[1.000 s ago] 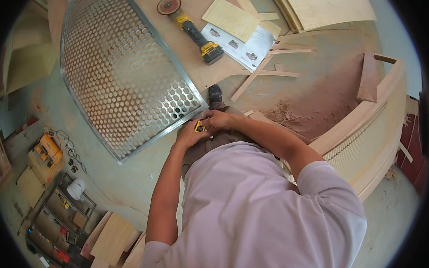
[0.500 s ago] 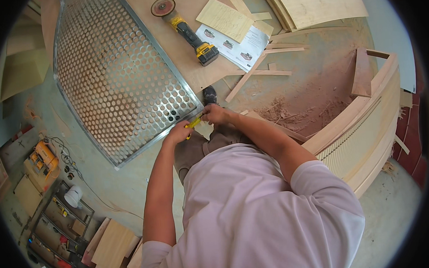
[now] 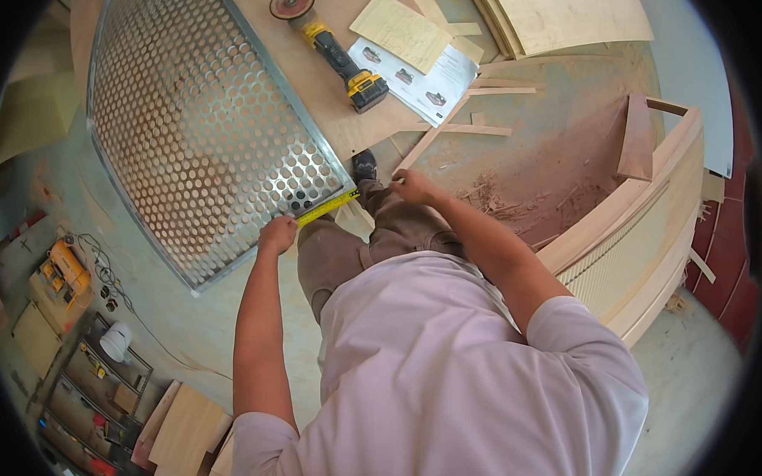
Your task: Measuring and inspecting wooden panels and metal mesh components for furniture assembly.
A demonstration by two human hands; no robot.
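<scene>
A yellow tape measure (image 3: 327, 208) has its blade drawn out along the near edge of a metal-framed perforated panel (image 3: 339, 182). My left hand (image 3: 278, 234) is closed round the tape's left end beside that edge, and its fingers hide the case. The blade's free end lies by the panel's near right corner. To the right, over my leg, my right hand (image 3: 414, 186) is apart from the blade. Its fingers are curled in, with nothing visible in them.
An angle grinder (image 3: 339, 59), a printed sheet (image 3: 422, 90) and a small board (image 3: 401, 32) lie on a plywood sheet (image 3: 330, 114). At right stands a curved wooden frame (image 3: 599, 222) near sawdust and offcuts. A tool rack (image 3: 72, 400) and a white bucket (image 3: 115, 340) are at lower left.
My hands have moved apart, left hand leftward, right hand rightward off the tape. More of the yellow blade now shows along the panel's edge.
</scene>
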